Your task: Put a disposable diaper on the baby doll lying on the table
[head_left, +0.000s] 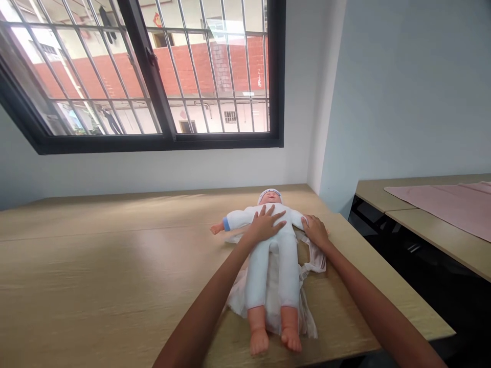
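A baby doll (289, 255) in a white suit and a patterned cap lies on its back on the wooden table (115, 286), its bare feet toward me. My left hand (267, 225) rests on the doll's chest with the fingers spread. At the doll's arm on the right side, my right hand (315, 231) lies over the sleeve end, fingers apart enough to show; the doll's hand there is mostly hidden. Thin whitish fabric (310, 319) is spread under the doll and shows around its legs. A blue cuff shows on the doll's other sleeve.
Behind the table is a wall with a dark-framed, barred window (278, 76). To the right, past a dark gap, another table (422, 225) bears a pink cloth (456, 204). The near table's right edge runs beneath my right forearm.
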A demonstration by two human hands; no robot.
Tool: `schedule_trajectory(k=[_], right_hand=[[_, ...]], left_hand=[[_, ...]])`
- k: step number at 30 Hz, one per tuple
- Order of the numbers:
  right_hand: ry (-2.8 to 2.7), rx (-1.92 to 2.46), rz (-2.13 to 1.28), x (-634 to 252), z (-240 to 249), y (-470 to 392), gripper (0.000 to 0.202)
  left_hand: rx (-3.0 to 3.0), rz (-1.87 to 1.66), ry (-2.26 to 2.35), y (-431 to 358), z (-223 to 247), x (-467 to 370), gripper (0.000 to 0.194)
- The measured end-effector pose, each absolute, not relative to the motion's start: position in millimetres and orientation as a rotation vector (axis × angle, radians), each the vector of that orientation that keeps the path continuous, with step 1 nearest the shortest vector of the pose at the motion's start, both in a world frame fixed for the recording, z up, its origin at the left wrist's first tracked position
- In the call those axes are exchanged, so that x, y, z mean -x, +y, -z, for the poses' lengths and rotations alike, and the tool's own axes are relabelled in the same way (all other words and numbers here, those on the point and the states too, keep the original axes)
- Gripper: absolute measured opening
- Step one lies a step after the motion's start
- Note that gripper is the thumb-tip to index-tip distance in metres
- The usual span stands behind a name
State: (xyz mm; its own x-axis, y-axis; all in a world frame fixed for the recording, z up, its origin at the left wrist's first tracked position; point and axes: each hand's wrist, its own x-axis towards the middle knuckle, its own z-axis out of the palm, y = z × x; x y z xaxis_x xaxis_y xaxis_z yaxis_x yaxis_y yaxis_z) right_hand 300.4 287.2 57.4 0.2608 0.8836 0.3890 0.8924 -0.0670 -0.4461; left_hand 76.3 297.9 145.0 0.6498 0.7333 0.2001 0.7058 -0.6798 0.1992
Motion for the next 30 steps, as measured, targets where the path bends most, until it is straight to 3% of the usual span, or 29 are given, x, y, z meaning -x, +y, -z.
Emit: schedule_trajectory(k=[15, 24, 26, 30], right_hand=[[-1.716, 2.022, 0.19, -299.6, -50.2, 285.4, 0.037], [-1.719, 2.029, 0.168, -301.1, -50.4, 284.6, 0.036], [-1.73, 2.011, 0.165, -300.9, -51.4, 283.0, 0.036], [-1.726, 2.006, 0.186, -299.8, -52.9, 281.8, 0.036]], left_hand=[[-3.039, -0.523, 1.132, 270.3, -127.9, -102.6, 0.051], [-2.472, -0.136, 0.345, 227.7, -178.1, -111.4, 0.043], [-2.537, -0.237, 0.395, 229.3, -184.2, -108.4, 0.037], [-2.785, -0.498, 0.95, 254.4, -180.9, -93.5, 0.034]])
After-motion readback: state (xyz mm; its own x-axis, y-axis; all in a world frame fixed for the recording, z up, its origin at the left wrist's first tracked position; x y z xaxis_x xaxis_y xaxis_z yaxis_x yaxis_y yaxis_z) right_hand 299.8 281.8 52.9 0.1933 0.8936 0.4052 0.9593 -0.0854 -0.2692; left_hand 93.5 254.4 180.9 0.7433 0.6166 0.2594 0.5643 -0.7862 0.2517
